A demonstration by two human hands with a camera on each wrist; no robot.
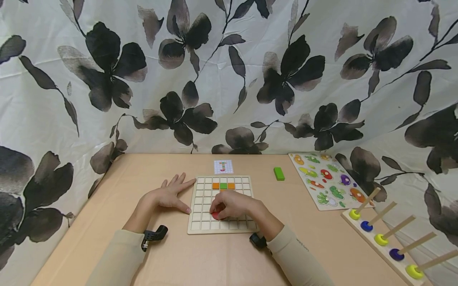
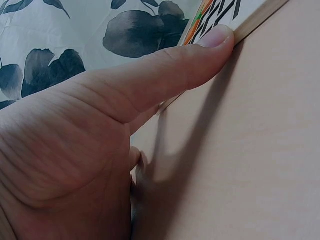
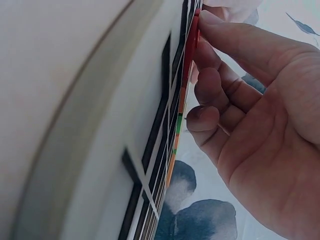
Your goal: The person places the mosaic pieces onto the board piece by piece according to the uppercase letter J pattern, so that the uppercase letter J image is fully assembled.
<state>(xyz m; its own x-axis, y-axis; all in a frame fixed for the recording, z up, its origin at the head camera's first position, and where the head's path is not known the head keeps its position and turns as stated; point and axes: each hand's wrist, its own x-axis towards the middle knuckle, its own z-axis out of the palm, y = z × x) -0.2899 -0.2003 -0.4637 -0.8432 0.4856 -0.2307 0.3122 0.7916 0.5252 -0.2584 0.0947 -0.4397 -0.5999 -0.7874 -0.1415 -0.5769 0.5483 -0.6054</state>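
A pale board with a grid of square cells lies on the table. Near its top edge sit an orange tile, a green tile and a second orange tile. My right hand is over the board's middle, thumb and fingertips pinching a red tile at the grid. More red shows below those fingers; how many red pieces there are is hidden. With fingers spread, my left hand rests on the table, thumb and a fingertip touching the board's left edge.
Behind the board lies a small card with a coloured grid pattern. A green block is to its right. Farther right are a vegetable picture board and a wooden stand with several upright pegs and yellow and blue rings.
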